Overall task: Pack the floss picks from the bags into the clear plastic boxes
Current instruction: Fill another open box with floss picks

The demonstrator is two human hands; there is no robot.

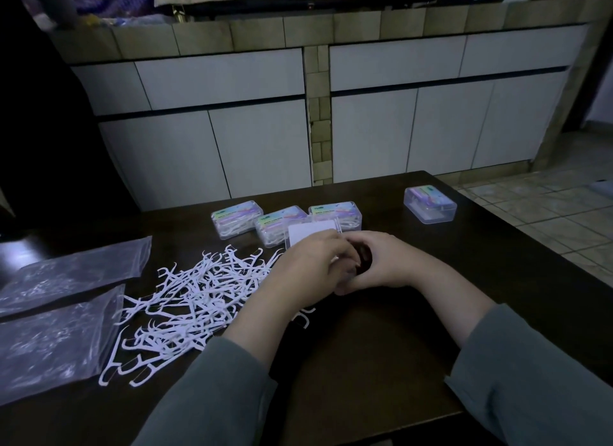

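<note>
A loose heap of white floss picks (185, 299) lies on the dark table (365, 362), left of centre. My left hand (308, 266) and my right hand (381, 263) meet in front of an open clear box (311, 233). Both have curled fingers. A bit of white shows between them, likely floss picks; the grip itself is hidden. Three filled, labelled boxes (237, 218), (282, 221), (335, 213) stand in a row behind. Another clear box (430, 202) sits alone at the far right. Two flat clear plastic bags (76, 273), (53, 342) lie at the left.
White cabinet doors (374, 130) and a tiled counter front stand behind the table. A tiled floor (547, 206) lies to the right. The table's right edge runs diagonally near the lone box.
</note>
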